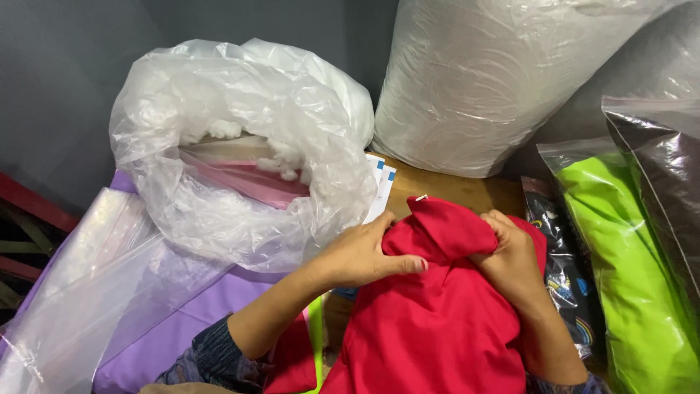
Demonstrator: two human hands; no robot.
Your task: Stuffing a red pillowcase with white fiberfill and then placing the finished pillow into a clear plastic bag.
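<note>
A red fabric cushion cover [430, 328] lies in front of me, its top end bunched up. My left hand [361, 252] grips the bunched neck from the left, thumb across the cloth. From the right, my right hand [514, 252] squeezes the same neck, fingers curled into the fabric. A small white tag [421, 197] sticks out at the top of the red cloth. Just left of my hands stands an open clear plastic bag [240, 146] holding white fluffy stuffing [281, 157].
A large plastic-wrapped white roll [496, 80] stands behind. Bagged green cushion [631, 277], a dark bag [667, 182] and a patterned black packet [565, 270] sit at the right. Purple fabric in clear plastic [138, 306] lies at left. White cards [380, 186] rest on the wooden table [459, 191].
</note>
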